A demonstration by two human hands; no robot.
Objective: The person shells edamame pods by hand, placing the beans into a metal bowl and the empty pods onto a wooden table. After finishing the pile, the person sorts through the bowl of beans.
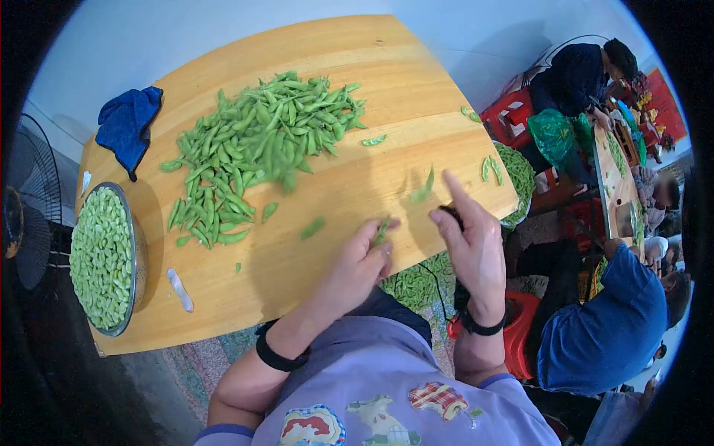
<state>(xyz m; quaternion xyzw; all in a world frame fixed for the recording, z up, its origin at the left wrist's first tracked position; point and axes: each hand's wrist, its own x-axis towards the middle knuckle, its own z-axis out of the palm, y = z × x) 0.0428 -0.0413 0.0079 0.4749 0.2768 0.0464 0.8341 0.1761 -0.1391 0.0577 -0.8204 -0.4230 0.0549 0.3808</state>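
My left hand [349, 271] is at the table's front edge, its thumb and fingers pinched on a green bean pod [381, 230]. To its right is my right hand [480, 249], index finger stretched out and thumb apart. A small dark object [450, 215] sits against its palm; its kind is hard to make out. Just left of that index finger a blurred pod [424, 187] appears in the air. Another blurred pod [312, 227] shows left of my left hand. Beyond lies a large heap of green bean pods [260, 134] on the wooden table [401, 82].
A metal colander [137, 256] full of shelled beans stands at the table's left end. Near it lie a blue cloth [128, 126] and a whitish strip [180, 290]. A fan [33, 208] is far left. At right, people sit near another table [611, 175].
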